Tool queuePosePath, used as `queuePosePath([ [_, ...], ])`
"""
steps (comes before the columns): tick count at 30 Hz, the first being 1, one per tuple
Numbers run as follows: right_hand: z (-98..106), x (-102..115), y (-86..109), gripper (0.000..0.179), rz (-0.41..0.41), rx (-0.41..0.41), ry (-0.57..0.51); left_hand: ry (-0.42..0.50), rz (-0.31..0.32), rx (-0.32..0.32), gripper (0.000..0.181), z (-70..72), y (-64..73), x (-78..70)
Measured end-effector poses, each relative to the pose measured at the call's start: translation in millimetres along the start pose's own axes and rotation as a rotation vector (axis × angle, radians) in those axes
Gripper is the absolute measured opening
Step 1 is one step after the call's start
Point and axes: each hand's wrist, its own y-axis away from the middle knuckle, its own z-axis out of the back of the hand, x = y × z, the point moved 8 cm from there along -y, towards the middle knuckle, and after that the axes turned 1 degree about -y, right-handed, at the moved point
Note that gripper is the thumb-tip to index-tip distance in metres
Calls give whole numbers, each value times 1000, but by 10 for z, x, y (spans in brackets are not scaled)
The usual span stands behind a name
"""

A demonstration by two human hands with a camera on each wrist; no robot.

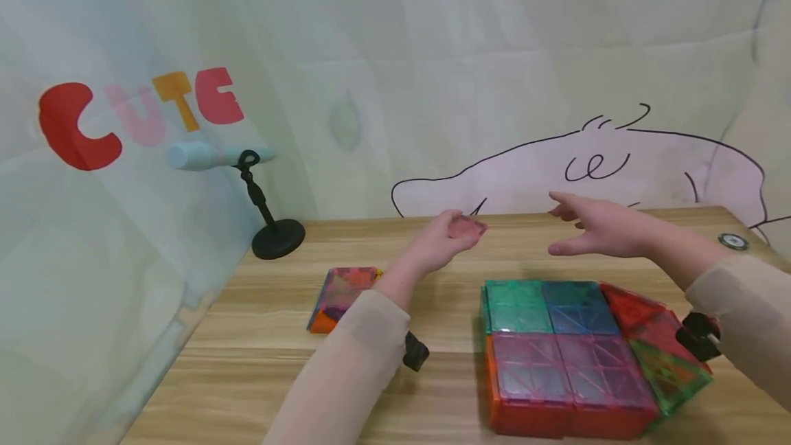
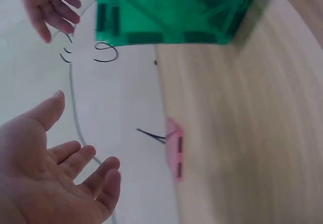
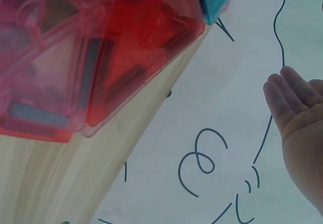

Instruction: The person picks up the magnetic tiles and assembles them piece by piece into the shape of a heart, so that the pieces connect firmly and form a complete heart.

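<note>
My left hand [image 1: 432,246] is raised above the far part of the table, its fingers loosely spread and holding nothing. Apart from it in the left wrist view, a small pink magnetic tile piece [image 2: 174,151] is on the tabletop. My right hand [image 1: 618,226] hovers palm inward over the back of the table, also bare. Between the forearms and nearer me sits a block of translucent magnetic tiles: green tiles [image 1: 518,306], blue tiles [image 1: 581,309] and pink tiles [image 1: 575,369] on top. Red tiles [image 1: 632,307] form a slanted part on its right, partly hidden by the right wrist.
A stack of mixed tiles [image 1: 349,287] lies left of my left forearm, partly covered by it. Farther back, a black stand [image 1: 278,237] carries a light-blue microphone-shaped object [image 1: 200,155]. A round chip [image 1: 733,242] lies at the far right. Behind the table hangs a printed cloth [image 1: 346,53].
</note>
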Motion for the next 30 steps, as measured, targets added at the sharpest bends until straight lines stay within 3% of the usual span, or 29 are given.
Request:
queuePosePath([
  [3, 7, -44, 15, 97, -2, -7, -5, -2, 13, -29, 58, -121, -106, 77],
  [9, 9, -102, 35, 96, -8, -14, -14, -21, 110, -91, 61, -276, -237, 304],
  [16, 3, -146, 63, 96, -19, -12, -36, -116, 144, 34, 64, -510, -300, 561],
  [24, -16, -151, 56, 96, -22, -7, -47, -185, 203, -14, 61, -486, -320, 715],
  [30, 19, -206, 105, 98, -64, -9, -24, -201, 222, -49, 53, -472, -286, 666],
])
